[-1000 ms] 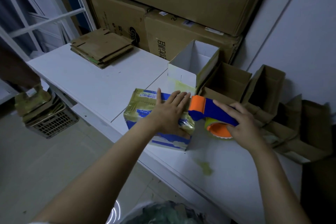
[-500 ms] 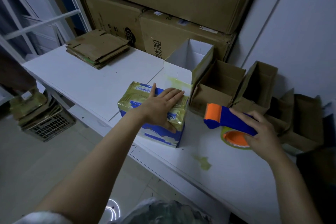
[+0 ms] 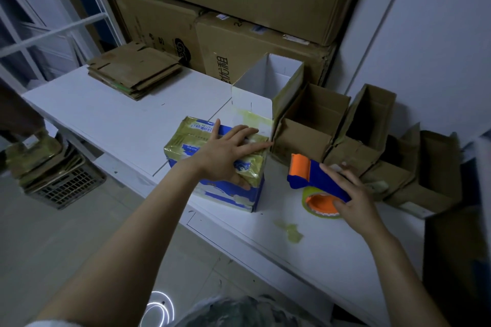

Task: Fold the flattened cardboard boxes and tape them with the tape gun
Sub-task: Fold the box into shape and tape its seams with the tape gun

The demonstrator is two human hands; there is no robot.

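Note:
A blue and white box (image 3: 212, 188) with yellowish tape over its top stands near the front edge of the white table (image 3: 111, 119). My left hand (image 3: 228, 154) lies flat on its top, fingers straight, thumb down the right side. To its right, my right hand (image 3: 348, 191) grips the blue handle of the tape gun (image 3: 310, 175), whose orange head points left and whose tape roll (image 3: 321, 204) rests on the table. The gun stands apart from the box. A stack of flattened cardboard boxes (image 3: 135, 71) lies at the table's far left.
An open white box (image 3: 255, 111) stands just behind the taped box, and several open brown boxes (image 3: 316, 125) line the right wall. Large cartons (image 3: 239, 42) are stacked behind. A crate of flattened cardboard (image 3: 53, 175) sits on the floor left. A tape scrap (image 3: 289, 231) lies near the front edge.
My right hand has drawn the tape gun off the box's right end and set it down on the table to the right. My left hand stays pressed on the box top.

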